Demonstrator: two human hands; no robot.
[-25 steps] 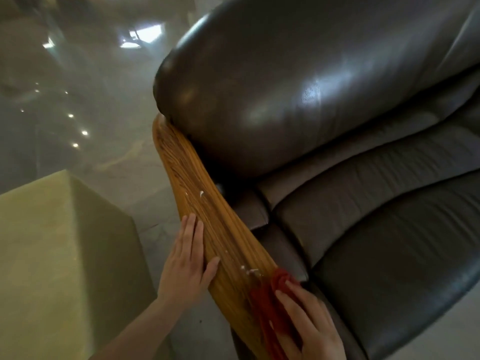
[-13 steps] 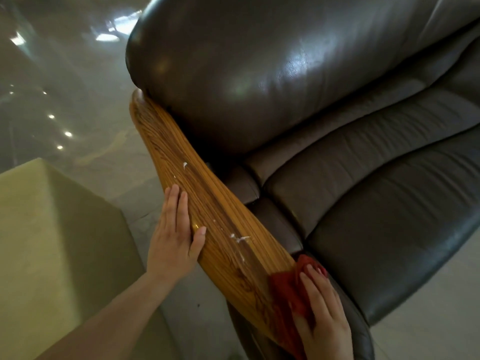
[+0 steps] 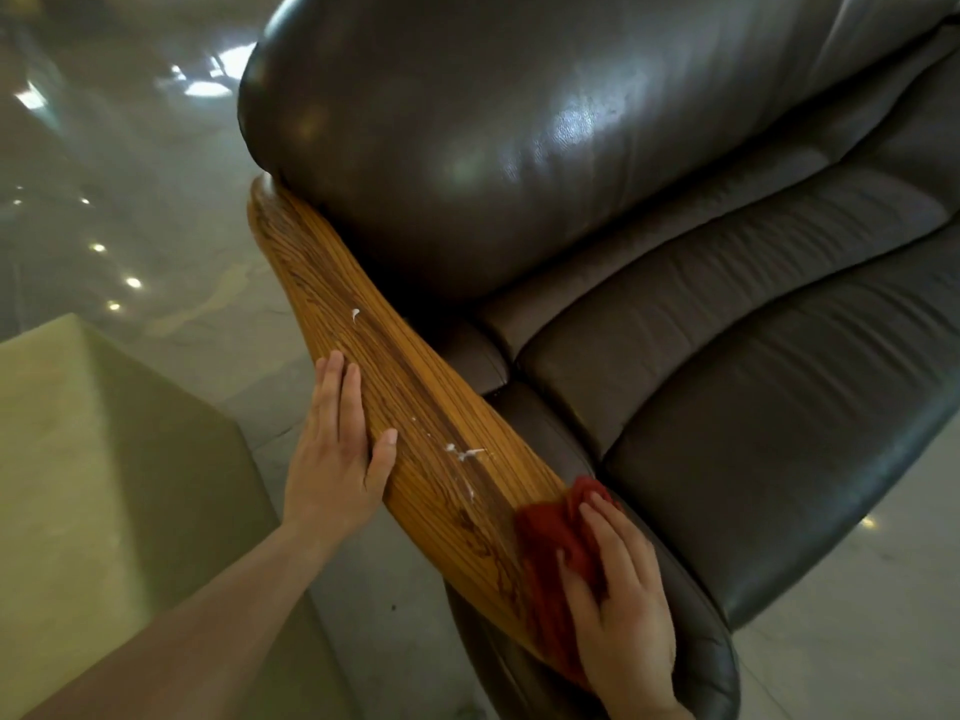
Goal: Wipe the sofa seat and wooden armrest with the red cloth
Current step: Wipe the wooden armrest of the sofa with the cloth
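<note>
A long wooden armrest (image 3: 363, 366) runs diagonally along the left side of a dark leather sofa, beside the seat cushion (image 3: 769, 459). White smears (image 3: 465, 454) dot its middle, and one more spot (image 3: 355, 314) sits further up. My right hand (image 3: 618, 610) presses the red cloth (image 3: 550, 543) flat onto the near end of the armrest. My left hand (image 3: 337, 459) lies flat against the armrest's outer edge, fingers together, holding nothing.
The sofa's bulging backrest (image 3: 493, 137) overhangs the far end of the armrest. A pale green block (image 3: 93, 485) stands close on the left, with a narrow strip of glossy tiled floor (image 3: 260, 387) between it and the sofa.
The view shifted a little. My right hand and the cloth stay at the near end of the armrest, slightly up toward the smears. My left hand keeps its place on the outer edge.
</note>
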